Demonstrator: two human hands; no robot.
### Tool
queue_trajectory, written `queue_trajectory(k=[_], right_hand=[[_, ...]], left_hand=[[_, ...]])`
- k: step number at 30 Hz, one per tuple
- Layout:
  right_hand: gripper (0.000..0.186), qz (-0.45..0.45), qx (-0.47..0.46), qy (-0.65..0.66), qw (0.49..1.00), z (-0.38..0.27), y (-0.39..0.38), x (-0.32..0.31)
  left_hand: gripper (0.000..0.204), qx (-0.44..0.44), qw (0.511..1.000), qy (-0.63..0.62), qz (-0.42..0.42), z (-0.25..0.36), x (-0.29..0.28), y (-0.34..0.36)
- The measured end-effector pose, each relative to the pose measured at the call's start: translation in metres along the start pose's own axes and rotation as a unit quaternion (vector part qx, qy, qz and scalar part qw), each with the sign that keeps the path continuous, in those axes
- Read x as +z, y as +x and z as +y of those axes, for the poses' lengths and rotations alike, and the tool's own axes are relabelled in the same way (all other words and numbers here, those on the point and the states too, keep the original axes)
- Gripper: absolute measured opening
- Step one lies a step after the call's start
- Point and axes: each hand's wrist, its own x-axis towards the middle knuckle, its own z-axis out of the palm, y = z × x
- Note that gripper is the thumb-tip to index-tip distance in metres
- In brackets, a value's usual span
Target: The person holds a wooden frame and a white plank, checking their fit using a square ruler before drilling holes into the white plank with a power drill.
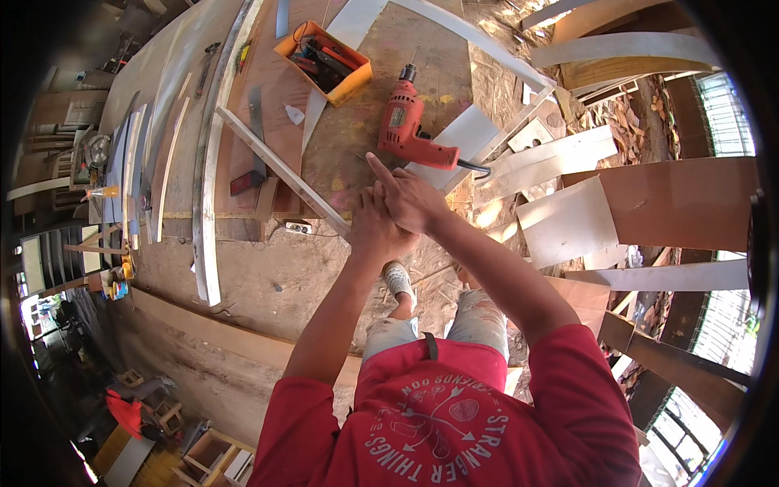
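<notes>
My left hand [373, 217] and my right hand [412, 201] are together at the near end of the worktable. The right overlaps the left with its index finger stretched out and its other fingers curled; whatever is between them is hidden. Just beyond them a red power drill [410, 134] lies on its side, its cord running right, partly over a silver sheet [466, 122]. A pale narrow strip [280, 170] runs diagonally to beside my left wrist. An orange bin of hand tools [349, 89] stands behind the drill on the wooden board [438, 65].
Long pale strips [207, 260] lie to the left, beside more tools. Stacked panels and offcuts [649, 203] crowd the right, with scraps among them. A power socket [299, 227] with wires is below the table edge. Stools and wooden frames [170, 414] stand at lower left.
</notes>
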Motion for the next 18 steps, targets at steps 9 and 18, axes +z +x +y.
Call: queue_trajectory(k=[9, 18], right_hand=[[0.080, -0.017, -0.070, 0.011, 0.997, 0.015, -0.003, -0.006], [0.042, 0.055, -0.146, -0.154, 0.976, 0.039, -0.003, 0.001]], left_hand=[[0.086, 0.039, 0.996, 0.077, -0.023, 0.016, -0.018, 0.009], [0.078, 0.059, 0.994, 0.079, -0.053, 0.017, -0.016, 0.012]])
